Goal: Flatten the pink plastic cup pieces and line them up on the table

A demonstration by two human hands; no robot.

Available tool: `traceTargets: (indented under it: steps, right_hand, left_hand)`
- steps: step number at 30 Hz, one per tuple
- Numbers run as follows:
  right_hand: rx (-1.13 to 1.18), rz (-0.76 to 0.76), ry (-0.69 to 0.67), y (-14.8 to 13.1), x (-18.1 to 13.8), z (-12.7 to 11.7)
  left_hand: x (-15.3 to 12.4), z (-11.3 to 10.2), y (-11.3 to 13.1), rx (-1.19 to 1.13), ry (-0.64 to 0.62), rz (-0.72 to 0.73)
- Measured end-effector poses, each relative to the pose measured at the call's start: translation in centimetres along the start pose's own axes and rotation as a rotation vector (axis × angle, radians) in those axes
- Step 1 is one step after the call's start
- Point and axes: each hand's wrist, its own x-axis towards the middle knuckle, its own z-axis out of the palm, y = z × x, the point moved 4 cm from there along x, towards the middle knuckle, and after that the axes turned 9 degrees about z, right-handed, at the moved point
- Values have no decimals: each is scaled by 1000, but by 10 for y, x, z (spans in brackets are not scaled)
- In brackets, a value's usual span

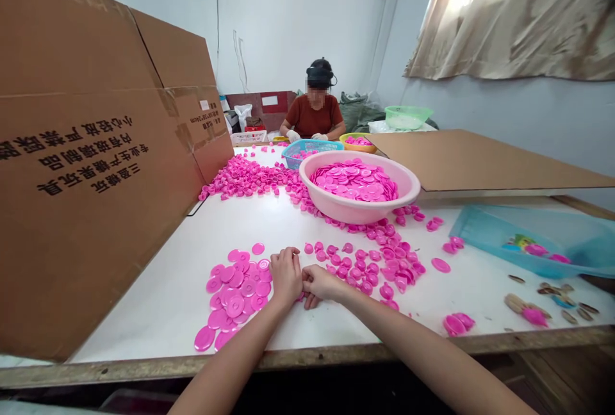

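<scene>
My left hand (pixel 286 275) and my right hand (pixel 319 284) meet over the white table, fingers curled and almost touching. A sliver of pink plastic shows beneath them; whatever they grip is mostly hidden. Against my left hand lies a loose pile of flat, round pink plastic discs (pixel 235 305), like toy saucers, some overlapping. Beyond and right of my right hand are scattered small pink cup-like pieces (pixel 356 273) with little knobs or spouts. Further back stands a pale pink basin (pixel 358 211) heaped with pink discs (pixel 355 179).
A tall cardboard box (pixel 106 165) walls off the left. Cardboard (pixel 494 160) and a blue tray (pixel 567 235) lie right, near brown shells (pixel 567 293). More pink pieces (pixel 250 175) spread behind. Across the table sits a person (pixel 317 115) with gloved hands beside a blue basket (pixel 312 147).
</scene>
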Motion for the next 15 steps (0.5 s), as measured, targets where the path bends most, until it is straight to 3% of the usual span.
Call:
traceTargets:
  steps: [3,5,8,10,12,15]
  right_hand:
    - [-1,-52,123,1,-4,1]
    - [9,-102,200,-2,-10,6]
    - [48,-237,94,-18,-24,31]
    - [3,-347,-98,-33,-35,54]
    - [-153,-458,-167,-47,-42,69]
    - [-510,-605,121,-58,-38,66]
  left_hand:
    - [2,-2,3,-38,-19,7]
    - [2,-7,5,-106,-103,-43]
    - [-10,-34,5,-300,-229,-106]
    - [-31,-70,-3,-366,-241,-64]
    - [-62,-117,-28,-282,-223,-57]
    - [-125,-198,-101,138,-164,-333]
